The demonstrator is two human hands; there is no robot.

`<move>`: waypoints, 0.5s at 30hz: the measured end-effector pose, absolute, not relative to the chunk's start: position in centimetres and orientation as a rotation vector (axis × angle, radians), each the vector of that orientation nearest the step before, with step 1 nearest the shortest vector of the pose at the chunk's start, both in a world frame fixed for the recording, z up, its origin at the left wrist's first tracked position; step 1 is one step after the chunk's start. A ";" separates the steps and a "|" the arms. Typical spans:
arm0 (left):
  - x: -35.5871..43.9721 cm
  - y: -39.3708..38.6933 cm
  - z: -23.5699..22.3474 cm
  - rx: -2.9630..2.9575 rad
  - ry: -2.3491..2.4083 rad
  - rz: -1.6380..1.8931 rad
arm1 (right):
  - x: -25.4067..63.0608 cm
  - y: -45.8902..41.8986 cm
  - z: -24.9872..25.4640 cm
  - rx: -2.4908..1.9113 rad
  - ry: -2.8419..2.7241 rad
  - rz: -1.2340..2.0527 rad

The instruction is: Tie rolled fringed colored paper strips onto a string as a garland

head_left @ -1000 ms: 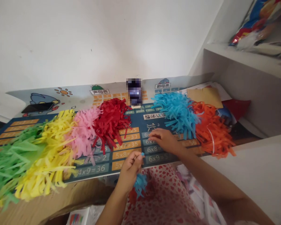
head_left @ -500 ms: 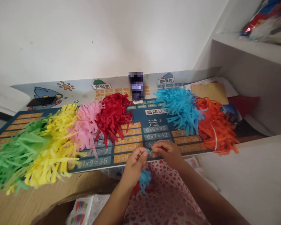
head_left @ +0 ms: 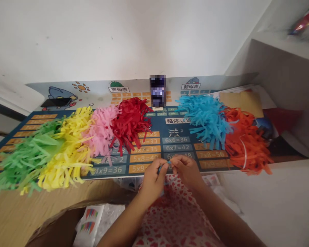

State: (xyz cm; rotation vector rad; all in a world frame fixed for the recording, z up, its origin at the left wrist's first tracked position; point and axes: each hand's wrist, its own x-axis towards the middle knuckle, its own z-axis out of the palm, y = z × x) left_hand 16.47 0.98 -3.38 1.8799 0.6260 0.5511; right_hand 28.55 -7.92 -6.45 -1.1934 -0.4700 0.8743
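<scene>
A white shelf unit (head_left: 280,68) is seen at the right, its upper contents cut off by the frame. A printed multiplication-table desk mat (head_left: 177,139) is laid beneath the work, with six shredded-paper bundles set side by side along it, so that the colours are kept apart: green (head_left: 23,164), yellow (head_left: 69,154), pink (head_left: 103,130), red (head_left: 130,123), blue (head_left: 206,118) and orange (head_left: 247,144). Their cores are concealed by the loose strips, so the binding cannot be determined. Behind the red bundle, an upright object (head_left: 157,91) is rendered unidentifiable by pixelation. A smartphone (head_left: 56,102) is placed flat at the far left of the mat. The left hand (head_left: 153,180) and right hand (head_left: 186,171) are drawn together just above the near edge of the mat, both almost closed, so that a small blue paper strip (head_left: 167,164) is pinched between the fingertips and kept steady. Most of the strip is hidden by the fingers, and its full length and form cannot be made out
</scene>
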 end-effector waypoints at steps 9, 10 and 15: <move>16.1 1.4 -3.2 2.099 0.549 0.511 | 29.0 -8.7 -5.1 -1.414 -0.749 0.675; 16.0 1.5 -3.1 2.115 0.527 0.492 | 29.1 -8.7 -5.0 -1.441 -0.800 0.647; 15.8 1.8 -2.5 2.076 0.503 0.381 | 29.2 -9.1 -4.6 -1.539 -0.948 0.567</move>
